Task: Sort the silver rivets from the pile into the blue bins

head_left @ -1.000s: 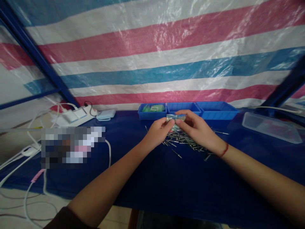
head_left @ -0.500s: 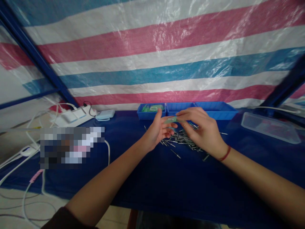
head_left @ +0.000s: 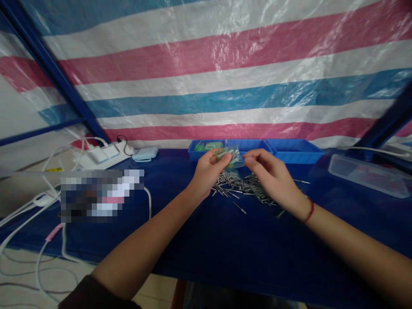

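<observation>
A small clear plastic bag (head_left: 237, 158) with a greenish tint is pinched between the thumb and fingers of my left hand (head_left: 213, 168). Something pale shows inside the bag, too small to name. My right hand (head_left: 268, 169) is closed at the bag's right edge, thumb and forefinger together on it. Below both hands a loose pile of metal blind rivets (head_left: 227, 183) lies on the blue table, partly hidden by my right hand. One single rivet (head_left: 240, 208) lies apart, nearer to me.
Behind my hands stands a blue divided tray (head_left: 298, 155), with green-tinted bags (head_left: 210, 146) in its left compartment. A clear plastic lid or box (head_left: 370, 176) lies at the right. On the left are a power strip (head_left: 104, 154), a light-blue case (head_left: 144, 154) and white cables (head_left: 19, 221).
My left hand has gone from spread fingers to a grip on the plastic bag. The bag now stands more upright, facing me. My right hand stays at the bag's edge.
</observation>
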Demonstrator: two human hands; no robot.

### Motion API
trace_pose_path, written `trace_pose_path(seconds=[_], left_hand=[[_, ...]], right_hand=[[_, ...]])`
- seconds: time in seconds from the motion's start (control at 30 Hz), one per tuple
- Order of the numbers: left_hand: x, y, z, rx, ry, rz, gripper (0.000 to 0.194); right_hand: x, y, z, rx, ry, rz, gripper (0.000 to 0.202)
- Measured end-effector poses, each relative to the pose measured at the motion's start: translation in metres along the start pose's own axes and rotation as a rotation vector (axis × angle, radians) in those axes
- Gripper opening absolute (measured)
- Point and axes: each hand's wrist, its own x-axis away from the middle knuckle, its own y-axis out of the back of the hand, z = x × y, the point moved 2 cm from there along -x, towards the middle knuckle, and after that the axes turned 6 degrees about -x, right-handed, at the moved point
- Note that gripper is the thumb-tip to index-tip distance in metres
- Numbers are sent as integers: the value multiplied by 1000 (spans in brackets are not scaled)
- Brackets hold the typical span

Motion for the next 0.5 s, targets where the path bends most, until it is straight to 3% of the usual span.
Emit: trace_pose_path(seconds=[0.27, 0.4, 0.5], left_hand=[[4, -4, -1, -135, -29, 54, 17], [2, -3, 4, -248, -3, -28, 26], [1, -3, 8, -279, 20, -57, 32]], right_hand=[[-3, -6, -12, -166, -50, 14, 22], [-6, 0, -14, -159, -25, -50, 25], [-14, 6, -15, -84, 36, -125, 16]])
